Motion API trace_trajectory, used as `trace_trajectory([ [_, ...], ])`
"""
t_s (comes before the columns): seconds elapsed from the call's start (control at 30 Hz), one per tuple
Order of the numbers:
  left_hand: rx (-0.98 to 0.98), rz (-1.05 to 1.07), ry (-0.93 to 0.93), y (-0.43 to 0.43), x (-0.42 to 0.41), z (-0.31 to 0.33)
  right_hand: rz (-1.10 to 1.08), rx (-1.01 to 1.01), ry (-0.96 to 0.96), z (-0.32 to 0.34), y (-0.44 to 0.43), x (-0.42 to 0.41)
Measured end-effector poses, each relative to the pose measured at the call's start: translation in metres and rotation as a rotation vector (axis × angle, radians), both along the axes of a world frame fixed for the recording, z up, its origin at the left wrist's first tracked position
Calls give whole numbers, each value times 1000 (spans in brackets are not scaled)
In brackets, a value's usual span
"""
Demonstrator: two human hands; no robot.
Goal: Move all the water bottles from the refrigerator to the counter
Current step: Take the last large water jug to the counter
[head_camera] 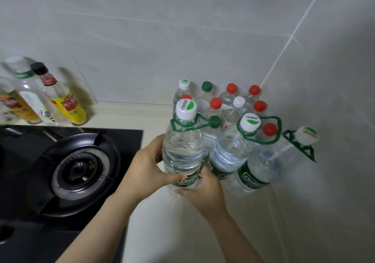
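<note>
Head view: left hand (pixel 146 167), right hand (pixel 205 193) grip bottle (pixel 182 147); cream counter (pixel 182 232), grey tiled wall (pixel 162 39).

Left hand (pixel 148 169), right hand (pixel 203 191) around water bottle (pixel 182 151)

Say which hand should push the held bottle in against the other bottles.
Left, probably. The left hand grips the held bottle on its stove side, away from the other bottles, so it can push toward them. The right hand wraps the label low in front.
</note>
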State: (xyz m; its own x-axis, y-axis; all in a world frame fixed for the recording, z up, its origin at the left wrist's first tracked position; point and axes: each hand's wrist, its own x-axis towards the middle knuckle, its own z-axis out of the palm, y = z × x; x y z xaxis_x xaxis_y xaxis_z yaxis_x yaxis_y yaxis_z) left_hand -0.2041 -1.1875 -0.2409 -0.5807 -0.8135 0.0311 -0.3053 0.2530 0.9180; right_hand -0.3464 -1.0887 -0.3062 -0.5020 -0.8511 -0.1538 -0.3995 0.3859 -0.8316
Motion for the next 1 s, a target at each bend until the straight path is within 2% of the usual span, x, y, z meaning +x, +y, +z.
trace_trajectory([
  [0.67, 73, -30, -35, -16, -12, -20, -66, -58, -99, -26, -16, 2],
  [1.0, 80, -17, -18, -17, -12, -25, -62, -74, -80, -34, -22, 0],
])
